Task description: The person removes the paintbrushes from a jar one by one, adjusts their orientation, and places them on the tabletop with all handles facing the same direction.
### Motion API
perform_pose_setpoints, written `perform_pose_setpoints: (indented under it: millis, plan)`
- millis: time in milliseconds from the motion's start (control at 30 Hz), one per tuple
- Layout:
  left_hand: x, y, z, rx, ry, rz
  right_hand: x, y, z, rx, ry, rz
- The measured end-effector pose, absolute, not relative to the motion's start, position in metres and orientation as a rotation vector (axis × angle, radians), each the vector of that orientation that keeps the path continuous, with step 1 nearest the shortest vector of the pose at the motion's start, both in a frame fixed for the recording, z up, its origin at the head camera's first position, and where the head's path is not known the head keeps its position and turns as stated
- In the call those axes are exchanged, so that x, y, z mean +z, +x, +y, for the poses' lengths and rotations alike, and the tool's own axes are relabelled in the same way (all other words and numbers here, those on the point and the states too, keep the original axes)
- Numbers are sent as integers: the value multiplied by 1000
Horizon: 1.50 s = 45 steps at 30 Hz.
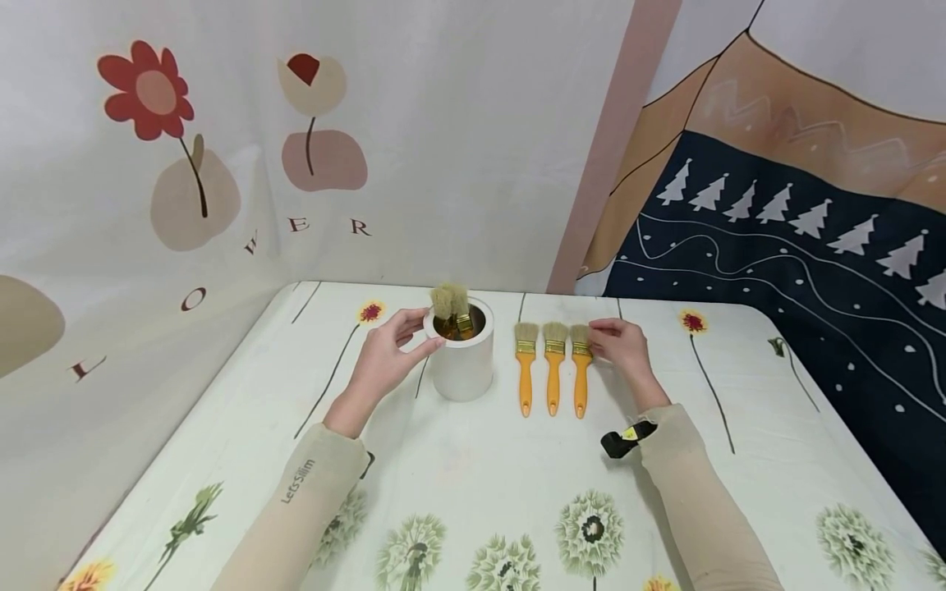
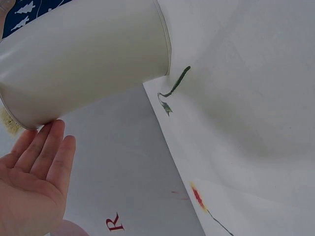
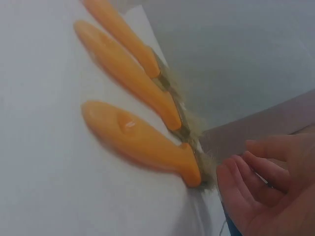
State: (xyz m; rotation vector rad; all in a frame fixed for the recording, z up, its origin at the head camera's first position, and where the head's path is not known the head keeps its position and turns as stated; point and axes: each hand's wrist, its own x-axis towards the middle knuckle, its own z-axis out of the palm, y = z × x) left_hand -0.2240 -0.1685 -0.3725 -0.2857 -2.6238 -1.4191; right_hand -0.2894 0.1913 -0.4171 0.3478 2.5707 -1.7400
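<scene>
Two sleeved hands [image 1: 384, 351] [image 1: 622, 349], three tabletop brushes [image 1: 553, 382], one pot [image 1: 463, 371]

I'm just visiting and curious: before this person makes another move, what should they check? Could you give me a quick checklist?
1. White cup standing upright on the table: ok.
2. Left hand at the cup: ok, its fingertips touch it near the rim.
3. Three loose brushes laid out separately, side by side: ok, with bristles pointing away from the person.
4. Right hand gripping a brush: not ok, it is beside the rightmost brush but holds nothing.
5. Exact number of brushes in the cup: cannot tell, their heads overlap.
</scene>
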Motion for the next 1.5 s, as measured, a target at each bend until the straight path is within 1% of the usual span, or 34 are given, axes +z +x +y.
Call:
perform_pose_setpoints:
  millis: [233, 600, 967, 1500]
  plan:
    - [-373, -224, -169, -1422, -281, -2629, -409, -288, 181, -1786, 314, 2558]
    - [-373, -223, -169, -1419, -283, -2628, -392, -282, 158, -1817, 188, 2567]
    - [-371, -224, -169, -1429, -293, -2620, -376, -273, 130, -1918, -45, 2513]
    - [-373, -224, -169, -1424, -288, -2621, -356, -260, 87, -1996, -227, 2423]
